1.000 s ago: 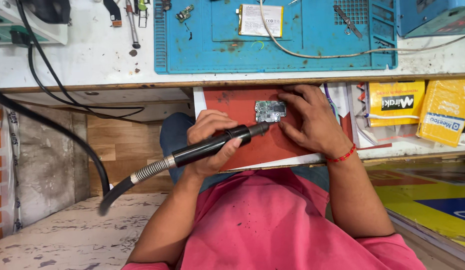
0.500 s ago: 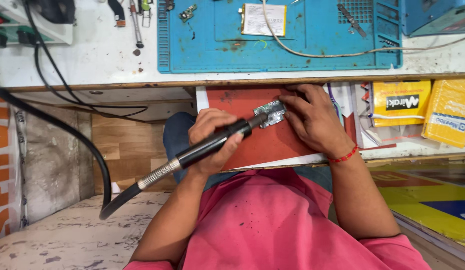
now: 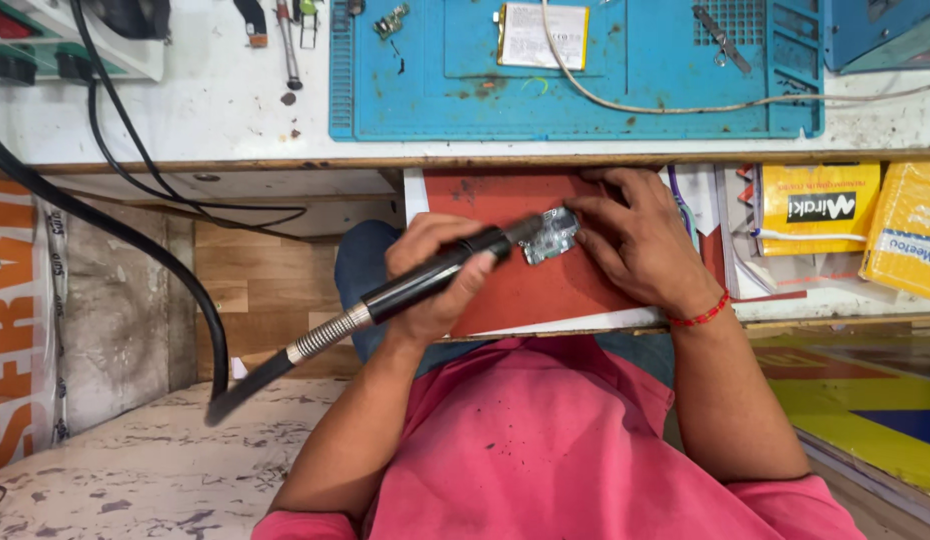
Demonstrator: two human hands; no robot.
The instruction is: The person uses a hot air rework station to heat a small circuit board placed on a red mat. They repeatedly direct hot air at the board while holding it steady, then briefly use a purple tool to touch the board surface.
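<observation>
Head view: left hand (image 3: pixel 435 275) is closed around a black rotary tool (image 3: pixel 425 282), its tip on a circuit board (image 3: pixel 550 237). Right hand (image 3: pixel 640 240) pins the board to a red pad (image 3: pixel 545 295) with spread fingers, grasping nothing.

Count of items in view. Hands: two, a left hand (image 3: pixel 440 275) and a right hand (image 3: pixel 640 240). Handheld black tools with a cable: one (image 3: pixel 425 283), gripped in the left fingers. Small circuit boards: one (image 3: pixel 550 235), under the right fingertips and at the tool's tip; a second small board (image 3: pixel 391 20) lies well beyond the fingers. Red boards: one (image 3: pixel 545 290), beneath both hands. Blue mats: one (image 3: pixel 625 85), beyond the fingertips. Yellow packets: two (image 3: pixel 820 207) (image 3: pixel 910 230), outward of the right fingers.
</observation>
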